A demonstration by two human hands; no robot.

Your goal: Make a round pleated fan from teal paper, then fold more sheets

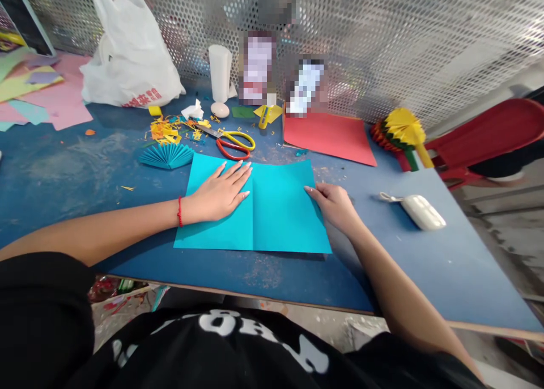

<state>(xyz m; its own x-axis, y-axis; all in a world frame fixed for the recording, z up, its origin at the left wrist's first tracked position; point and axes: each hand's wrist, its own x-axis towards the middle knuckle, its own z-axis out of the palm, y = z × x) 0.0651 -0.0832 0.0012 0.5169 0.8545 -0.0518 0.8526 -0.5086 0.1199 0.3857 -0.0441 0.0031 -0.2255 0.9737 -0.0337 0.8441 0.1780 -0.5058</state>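
A bright blue sheet of paper (283,219) lies in front of me with a crease down its middle. My left hand (221,193) rests flat on its left half, fingers spread. At the right edge, my right hand (334,202) pinches the paper between thumb and fingers, and that side is slightly raised. Just beyond the sheet are scissors (233,145) with red and yellow handles. A pleated blue paper fan (167,155) sits left of them.
Paper scraps (165,130) and a glue stick (264,117) lie farther back, near red paper (329,137). A white plastic bag (131,55) stands back left. A white case (423,212) lies right, below a yellow paper flower (403,127). Two phones lean against the perforated metal panel.
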